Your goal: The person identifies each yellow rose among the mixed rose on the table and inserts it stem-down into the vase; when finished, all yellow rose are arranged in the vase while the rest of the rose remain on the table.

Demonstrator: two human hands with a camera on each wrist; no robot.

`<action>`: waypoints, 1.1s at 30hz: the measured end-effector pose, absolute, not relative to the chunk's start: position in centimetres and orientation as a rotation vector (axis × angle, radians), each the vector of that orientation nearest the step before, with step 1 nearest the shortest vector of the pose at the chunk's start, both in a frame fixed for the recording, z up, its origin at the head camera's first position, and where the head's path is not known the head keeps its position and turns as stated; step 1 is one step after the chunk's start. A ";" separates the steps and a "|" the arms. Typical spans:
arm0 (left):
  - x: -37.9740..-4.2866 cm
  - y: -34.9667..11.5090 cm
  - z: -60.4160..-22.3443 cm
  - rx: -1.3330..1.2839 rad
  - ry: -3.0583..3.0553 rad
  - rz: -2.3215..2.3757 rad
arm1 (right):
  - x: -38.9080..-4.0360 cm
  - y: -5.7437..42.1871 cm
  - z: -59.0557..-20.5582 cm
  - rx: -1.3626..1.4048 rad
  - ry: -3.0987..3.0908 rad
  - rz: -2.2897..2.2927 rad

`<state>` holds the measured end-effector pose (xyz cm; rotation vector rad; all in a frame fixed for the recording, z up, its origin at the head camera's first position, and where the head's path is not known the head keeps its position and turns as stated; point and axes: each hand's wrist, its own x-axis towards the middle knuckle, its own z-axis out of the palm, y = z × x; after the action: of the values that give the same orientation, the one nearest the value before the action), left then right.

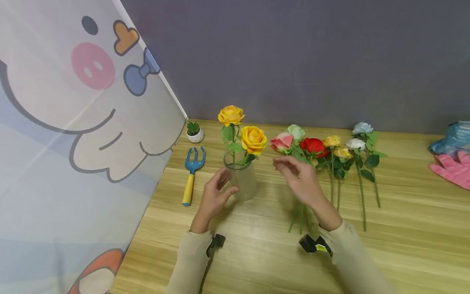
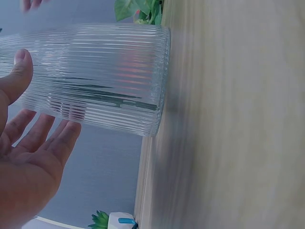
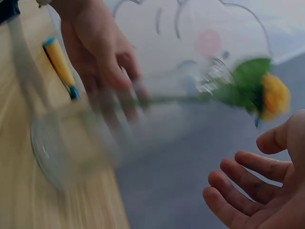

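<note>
A ribbed clear glass vase (image 1: 243, 181) stands on the table with two yellow roses (image 1: 253, 140) in it, their stems visible through the glass. My left hand (image 1: 216, 196) holds the vase from its left side, thumb at the front and fingers round the back, as the left wrist view shows. To the right of the vase, my right hand (image 1: 300, 179) hangs in the air with loosely bent fingers and nothing in them. Beyond and beneath it lie a red rose (image 1: 314, 147), a pink rose (image 1: 282, 142) and a pale green flower (image 1: 295, 132).
Farther right lie small yellow roses (image 1: 332, 141), a white flower (image 1: 355, 144) and a light blue flower (image 1: 362, 128). A hand fork (image 1: 194, 163) and a small potted succulent (image 1: 194, 133) are at left. A pink glove (image 1: 453, 167) and a blue bag (image 1: 453, 138) lie far right.
</note>
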<state>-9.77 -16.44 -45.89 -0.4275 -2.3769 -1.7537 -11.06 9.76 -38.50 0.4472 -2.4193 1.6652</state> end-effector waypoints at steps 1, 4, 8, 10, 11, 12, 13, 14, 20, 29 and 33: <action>-9.8 -16.5 -45.9 -0.426 -2.375 -1.756 | -10.9 10.7 -38.6 0.430 -2.394 1.666; -9.8 -16.5 -45.9 -0.425 -2.378 -1.758 | -10.4 13.4 -38.6 0.368 -2.310 1.678; -9.9 -16.4 -45.8 -0.419 -2.379 -1.757 | -10.1 16.9 -38.7 0.266 -2.255 1.666; -9.9 -16.4 -45.8 -0.413 -2.381 -1.754 | -10.0 18.4 -39.0 0.198 -2.248 1.677; -9.9 -16.4 -45.8 -0.411 -2.382 -1.752 | -9.9 19.1 -39.2 0.163 -2.248 1.690; -9.9 -16.4 -45.8 -0.409 -2.384 -1.750 | -9.9 19.7 -39.4 0.130 -2.247 1.706; -9.9 -16.4 -45.8 -0.409 -2.385 -1.748 | -9.9 20.2 -39.5 0.105 -2.250 1.716; -9.9 -16.4 -45.8 -0.410 -2.385 -1.748 | -9.9 20.6 -39.7 0.086 -2.254 1.729; -9.8 -16.4 -45.7 -0.412 -2.375 -1.750 | -10.3 22.0 -40.5 0.002 -2.350 1.694; -9.5 -16.4 -45.8 -0.402 -2.388 -1.763 | -10.1 22.7 -41.4 -0.052 -2.631 1.522; -9.6 -16.4 -45.8 -0.398 -2.388 -1.760 | -10.4 23.1 -41.7 -0.048 -2.760 1.493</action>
<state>-9.56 -16.44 -45.76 -0.3977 -2.3884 -1.7600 -10.42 23.13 -41.67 -0.0483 -2.7597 1.4934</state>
